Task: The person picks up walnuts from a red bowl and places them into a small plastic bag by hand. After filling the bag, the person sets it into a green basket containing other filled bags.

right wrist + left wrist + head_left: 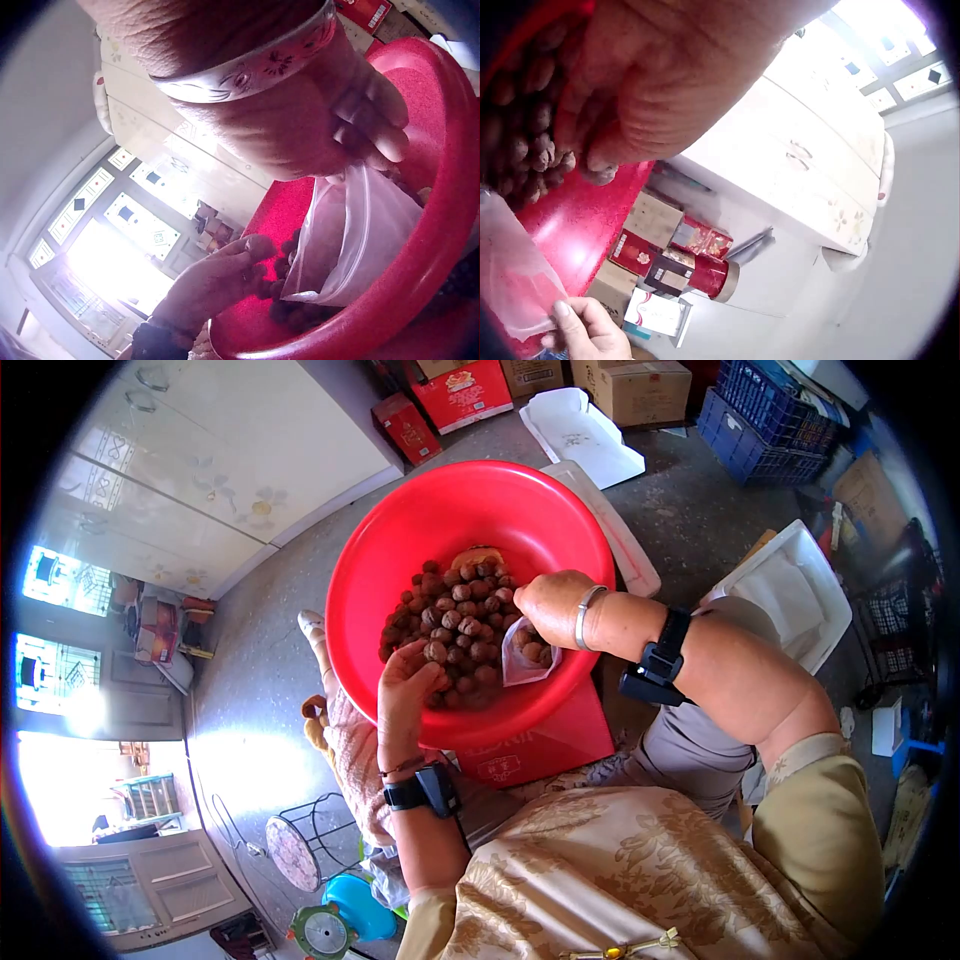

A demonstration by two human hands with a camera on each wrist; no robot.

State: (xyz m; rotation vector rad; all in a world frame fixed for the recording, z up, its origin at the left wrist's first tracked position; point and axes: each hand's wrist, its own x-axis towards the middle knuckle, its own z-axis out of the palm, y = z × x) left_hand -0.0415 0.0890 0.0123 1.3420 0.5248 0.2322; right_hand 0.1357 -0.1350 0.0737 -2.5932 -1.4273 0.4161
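Many brown walnuts [455, 622] lie heaped in a large red basin [375, 550]. My right hand [556, 605] pinches the top edge of a clear plastic bag [520, 668], which hangs inside the basin's near right side. A few walnuts [533, 650] show in the bag's mouth. At the near left edge of the heap is my left hand [405, 682], its thumb and fingers curled round walnuts; in the left wrist view its palm hides part of them. The right wrist view shows the zip-type bag [360, 232] spread below the right fingers [386, 142].
A tan piece [478, 557] lies in the basin behind the walnuts. Under the basin is a red box [540, 745]. White foam trays [582, 435], cardboard boxes [640, 390] and blue crates [760, 420] stand beyond. A round-topped stool [293, 853] is at the left.
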